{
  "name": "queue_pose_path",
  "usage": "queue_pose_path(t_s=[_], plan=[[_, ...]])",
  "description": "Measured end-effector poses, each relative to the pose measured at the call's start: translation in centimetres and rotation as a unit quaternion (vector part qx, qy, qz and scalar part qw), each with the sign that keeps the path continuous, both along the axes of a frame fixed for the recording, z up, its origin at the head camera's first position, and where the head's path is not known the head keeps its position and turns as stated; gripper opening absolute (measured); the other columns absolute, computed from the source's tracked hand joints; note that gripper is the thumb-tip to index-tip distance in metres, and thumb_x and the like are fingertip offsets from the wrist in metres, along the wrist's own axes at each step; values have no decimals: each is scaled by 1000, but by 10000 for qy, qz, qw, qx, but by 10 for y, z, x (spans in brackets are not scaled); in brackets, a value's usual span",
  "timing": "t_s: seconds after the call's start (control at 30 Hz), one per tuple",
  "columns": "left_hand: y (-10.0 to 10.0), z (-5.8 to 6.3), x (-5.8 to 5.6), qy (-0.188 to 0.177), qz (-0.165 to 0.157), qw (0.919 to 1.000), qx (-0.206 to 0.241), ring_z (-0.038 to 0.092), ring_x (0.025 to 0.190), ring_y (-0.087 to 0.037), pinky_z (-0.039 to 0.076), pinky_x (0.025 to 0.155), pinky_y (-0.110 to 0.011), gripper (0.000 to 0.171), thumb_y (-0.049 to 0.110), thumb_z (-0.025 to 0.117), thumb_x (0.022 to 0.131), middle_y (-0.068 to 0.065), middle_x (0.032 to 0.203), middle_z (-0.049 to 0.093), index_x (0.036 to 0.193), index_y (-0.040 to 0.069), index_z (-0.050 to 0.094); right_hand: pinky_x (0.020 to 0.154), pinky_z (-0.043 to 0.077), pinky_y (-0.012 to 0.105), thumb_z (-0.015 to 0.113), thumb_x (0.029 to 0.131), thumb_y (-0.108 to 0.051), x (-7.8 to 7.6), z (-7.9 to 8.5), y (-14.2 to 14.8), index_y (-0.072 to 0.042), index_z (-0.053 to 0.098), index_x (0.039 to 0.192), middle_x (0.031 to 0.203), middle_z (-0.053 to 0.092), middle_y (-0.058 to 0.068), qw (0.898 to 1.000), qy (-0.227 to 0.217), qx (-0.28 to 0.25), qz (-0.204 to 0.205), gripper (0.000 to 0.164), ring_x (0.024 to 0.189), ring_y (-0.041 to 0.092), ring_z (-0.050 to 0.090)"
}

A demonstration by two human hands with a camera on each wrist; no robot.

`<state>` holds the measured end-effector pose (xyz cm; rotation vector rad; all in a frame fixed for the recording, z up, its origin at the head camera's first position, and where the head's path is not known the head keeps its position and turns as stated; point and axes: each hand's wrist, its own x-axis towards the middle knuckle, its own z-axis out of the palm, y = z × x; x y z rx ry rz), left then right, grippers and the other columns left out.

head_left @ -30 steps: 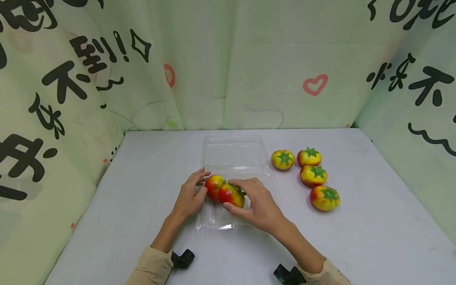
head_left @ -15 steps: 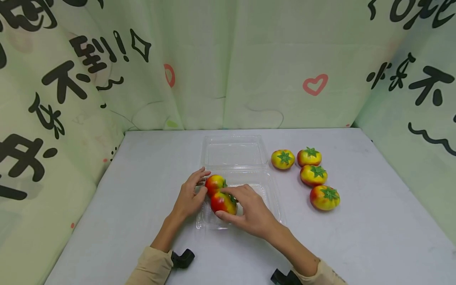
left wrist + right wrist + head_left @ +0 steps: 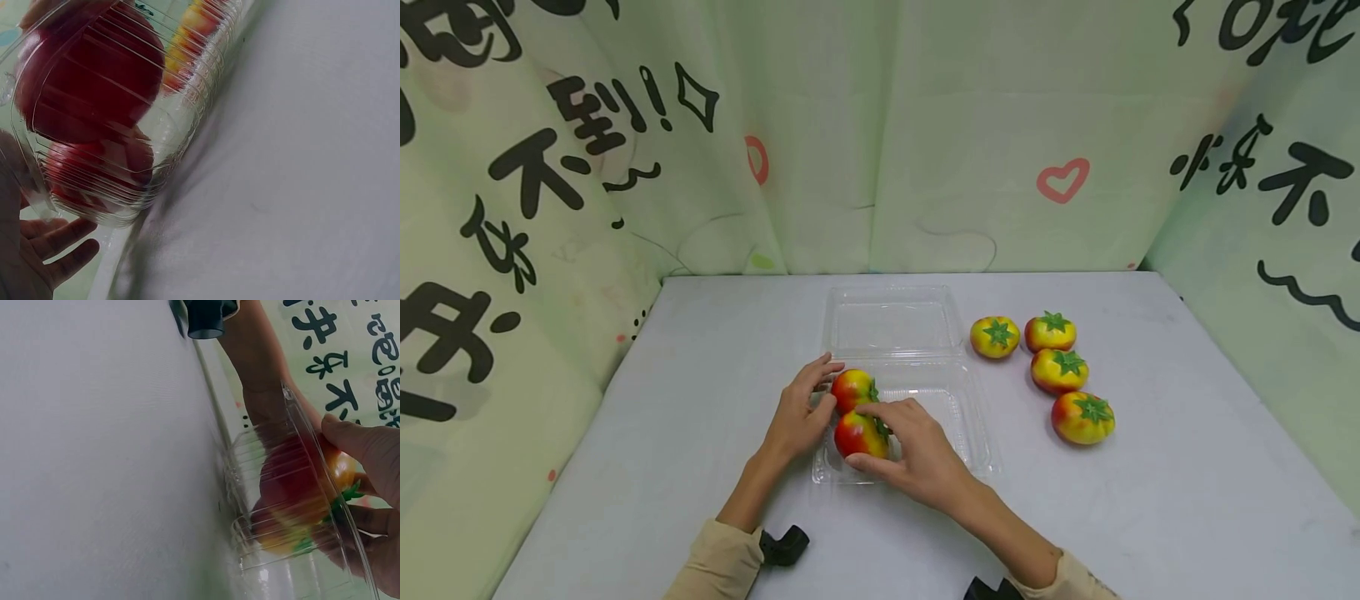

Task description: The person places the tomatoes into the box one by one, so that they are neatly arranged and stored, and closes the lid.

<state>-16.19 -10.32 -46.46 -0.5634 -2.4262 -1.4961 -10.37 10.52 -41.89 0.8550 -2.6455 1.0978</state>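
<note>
Beige sleeves (image 3: pixel 711 558): entering at the bottom edge of the head view, paired with black wrist mounts (image 3: pixel 785 546).
Right hand (image 3: pixel 913 450): closed in a pinching grip on the near fruit (image 3: pixel 859 435), thumb to its near side, index finger to its far side.
Near fruit: red and yellow, held inside the near-left corner of the clear base (image 3: pixel 951 408), just short of the front rim; hard to confirm as resting on the bottom.
Left hand (image 3: pixel 805 417): loose in its grip, set along the outer left wall of the base, fingers extended in the left wrist view.
Rear fruit (image 3: pixel 852 389): just behind the near fruit, beside the left wall, between the two hands.
Clear base: ribbed at the sides, with open floor running from the two fruits out to the right rim, partly beneath the right hand.
Loose fruits (image 3: pixel 1083 417): four in number, grouped right of the base, the leftmost just beside the lid's right edge.
Lid (image 3: pixel 891 321): folded back flat behind the base, joined along a crease.
Counter (image 3: pixel 700 375): white, with wide margins on the left and right, narrowing to a thin strip beyond the lid.
Curtain (image 3: pixel 820 125): pale green, hung along the left, far and right edges, marked with black lettering and red hearts.
</note>
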Motion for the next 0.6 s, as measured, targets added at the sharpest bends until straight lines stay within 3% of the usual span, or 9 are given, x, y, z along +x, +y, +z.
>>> queue_pose_path(t_s=[0.23,0.6], plan=[[1,1,0,-9,46,10000,-79,69,111,-40,56,97,-53,42,1,53,89,-27,148,52,129,-1,66,73,54,28,85,81,-36,1,-5,-4,-10,67,130,117,73,4,9995,-227,-111,-201,58,96,22,57],[0,0,1,18,28,10000,-69,69,111,-41,56,95,-55,42,1,52,90,-28,147,52,129,-1,66,75,60,31,82,85,-35,2,-4,-3,-9,65,131,116,72,5,9975,-657,-73,-244,55,92,17,62]])
